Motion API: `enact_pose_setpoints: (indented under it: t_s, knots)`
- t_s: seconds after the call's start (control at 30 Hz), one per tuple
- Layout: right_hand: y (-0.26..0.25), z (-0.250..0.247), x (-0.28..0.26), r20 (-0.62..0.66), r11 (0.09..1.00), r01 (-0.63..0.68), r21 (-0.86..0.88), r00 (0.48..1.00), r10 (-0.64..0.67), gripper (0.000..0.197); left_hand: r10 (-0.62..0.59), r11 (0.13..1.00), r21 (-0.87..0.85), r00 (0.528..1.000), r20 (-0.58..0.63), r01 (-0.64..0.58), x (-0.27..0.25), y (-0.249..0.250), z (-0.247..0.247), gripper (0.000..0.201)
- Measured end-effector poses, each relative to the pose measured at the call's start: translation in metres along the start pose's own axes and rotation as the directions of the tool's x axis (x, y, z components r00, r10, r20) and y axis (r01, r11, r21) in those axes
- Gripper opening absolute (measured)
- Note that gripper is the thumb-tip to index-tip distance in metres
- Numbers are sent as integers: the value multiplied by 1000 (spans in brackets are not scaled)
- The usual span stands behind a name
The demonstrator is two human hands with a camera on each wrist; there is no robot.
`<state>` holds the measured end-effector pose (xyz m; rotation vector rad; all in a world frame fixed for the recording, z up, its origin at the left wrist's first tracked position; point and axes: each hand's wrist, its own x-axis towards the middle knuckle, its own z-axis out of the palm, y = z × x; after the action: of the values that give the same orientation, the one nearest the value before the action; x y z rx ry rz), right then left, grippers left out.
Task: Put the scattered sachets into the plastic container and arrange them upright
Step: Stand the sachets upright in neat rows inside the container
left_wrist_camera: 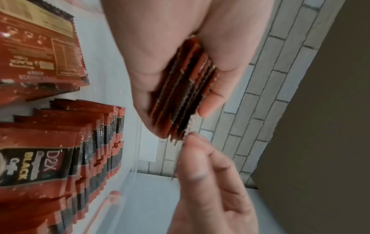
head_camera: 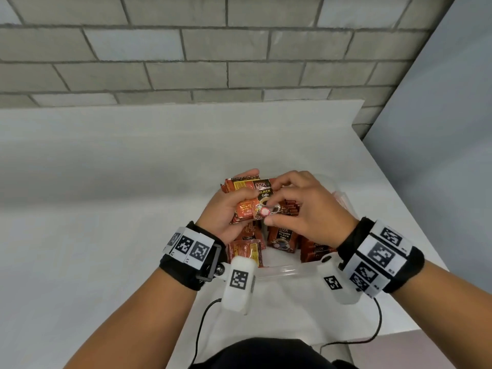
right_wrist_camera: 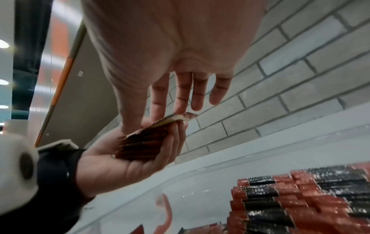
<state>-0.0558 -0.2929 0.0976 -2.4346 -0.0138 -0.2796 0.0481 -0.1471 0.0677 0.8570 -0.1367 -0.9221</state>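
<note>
Above the clear container (head_camera: 277, 270), left hand (head_camera: 226, 214) clamps crinkled foil sachets (head_camera: 253, 198); right hand (head_camera: 306, 211) pinches one.

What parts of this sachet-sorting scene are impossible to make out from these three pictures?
- Head view: most of the clear plastic container, covered by both hands and wrist cameras.
- Left wrist view: the count of red coffee sachets in the stack the left hand grips; only edges show.
- Right wrist view: the top sachet's print, blurred under the right hand.
</note>
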Motion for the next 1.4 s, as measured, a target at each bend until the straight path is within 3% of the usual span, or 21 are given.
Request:
enact_pose_setpoints:
  t_s: [0.07,0.13,0.27,0.37,0.5,0.67,0.83,0.97,1.13,1.4]
  knots:
    - [0,-6,4,-93,999,-45,14,995,46,24,22,999,47,1000,12,-22,0,0,-1,55]
    - [-1,-11,8,-94,993,-118,-16,989,116,33,36,993,115,999,32,-40,-2,0,-1,54]
    - [-5,-13,18,57,968,-249,28,967,247,39,42,976,213,997,64,-55,-4,1,3,54]
    - [-3,-21,17,123,952,-305,23,946,300,23,57,978,201,998,3,-56,-3,7,-2,51]
    - [-1,-17,7,326,916,-386,-109,857,400,14,65,990,132,993,-102,-51,3,21,-18,47]
    - [6,5,7,429,860,-271,-432,777,460,10,41,994,100,994,-101,-31,7,25,-27,32]
    - [14,14,11,438,804,-173,-569,764,475,11,23,994,106,995,-100,-12,8,23,-29,23]
    - [16,20,10,449,749,-120,-652,734,509,14,13,994,114,996,-92,-2,9,24,-31,24]
    - [16,26,13,472,692,-56,-719,692,546,4,-1,993,118,996,-90,12,10,24,-34,24]
    - [20,20,24,447,669,-56,-741,703,553,8,-13,994,103,996,-87,22,9,21,-38,25]
